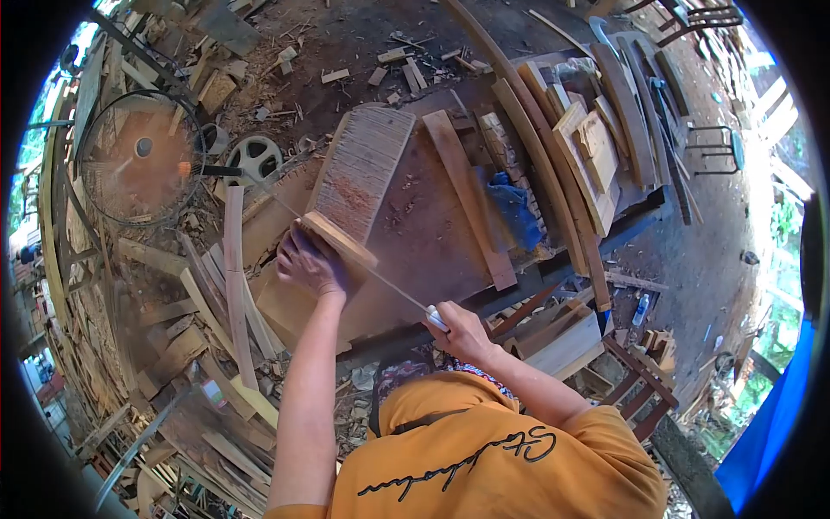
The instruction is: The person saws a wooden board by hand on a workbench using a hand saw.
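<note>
My left hand (313, 262) grips a short wooden piece (340, 239) from its near side, over the brown work surface (415, 251). In my right hand (465, 332) is the white handle of a long, thin-bladed tool (437, 317). Its narrow blade, seen almost edge-on, runs up and left to the wooden piece, and a thin line continues beyond it. Behind the piece lies a wide, ridged wooden board (367, 160) with reddish dust on it. My right fingers are wrapped around the handle.
A round wire fan (143, 147) stands at left beside a pale spoked wheel (254, 160). Long curved boards (540, 173), a straight plank (467, 199) and a blue cloth (517, 210) lie at right. Scrap strips (235, 285) pile up at left. A plastic bottle (641, 310) is on the floor.
</note>
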`<state>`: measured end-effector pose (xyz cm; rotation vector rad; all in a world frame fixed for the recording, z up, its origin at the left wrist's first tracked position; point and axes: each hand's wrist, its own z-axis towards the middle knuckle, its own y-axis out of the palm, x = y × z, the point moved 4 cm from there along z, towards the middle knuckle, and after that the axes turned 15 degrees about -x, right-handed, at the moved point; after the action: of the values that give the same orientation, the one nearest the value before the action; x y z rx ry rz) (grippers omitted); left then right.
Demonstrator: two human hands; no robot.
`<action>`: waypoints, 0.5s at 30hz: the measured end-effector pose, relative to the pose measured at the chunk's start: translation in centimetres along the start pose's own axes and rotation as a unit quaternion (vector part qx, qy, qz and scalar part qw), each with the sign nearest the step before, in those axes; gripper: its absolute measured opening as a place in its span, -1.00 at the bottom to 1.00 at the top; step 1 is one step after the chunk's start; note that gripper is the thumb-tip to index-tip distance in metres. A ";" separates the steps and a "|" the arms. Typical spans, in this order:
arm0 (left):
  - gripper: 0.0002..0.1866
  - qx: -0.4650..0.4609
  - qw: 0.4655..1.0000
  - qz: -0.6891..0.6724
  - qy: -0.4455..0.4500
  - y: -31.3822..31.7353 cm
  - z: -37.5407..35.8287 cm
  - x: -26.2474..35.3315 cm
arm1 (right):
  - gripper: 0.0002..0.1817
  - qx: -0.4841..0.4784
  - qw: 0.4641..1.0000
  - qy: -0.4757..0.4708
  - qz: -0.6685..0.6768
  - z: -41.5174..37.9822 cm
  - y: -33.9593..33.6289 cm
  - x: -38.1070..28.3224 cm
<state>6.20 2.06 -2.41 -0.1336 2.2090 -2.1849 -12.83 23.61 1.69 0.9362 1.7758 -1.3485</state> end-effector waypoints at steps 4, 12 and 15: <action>-0.52 0.003 1.000 0.012 0.013 -1.3 0.0 0.9 | -0.73 0.006 1.000 -0.008 -0.014 -1.4 -1.5 0.4; -0.52 0.029 0.999 0.031 -0.004 -0.4 0.1 0.3 | -0.72 0.032 0.998 0.023 0.047 -0.9 -2.4 2.4; -0.50 0.016 1.000 0.008 -0.006 0.1 0.1 -0.3 | -0.72 -0.008 0.999 0.021 0.039 -1.9 -2.3 2.4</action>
<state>6.49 2.01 -2.57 -0.1274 2.1594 -2.2051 -16.18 25.35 1.05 1.0218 1.7609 -1.2725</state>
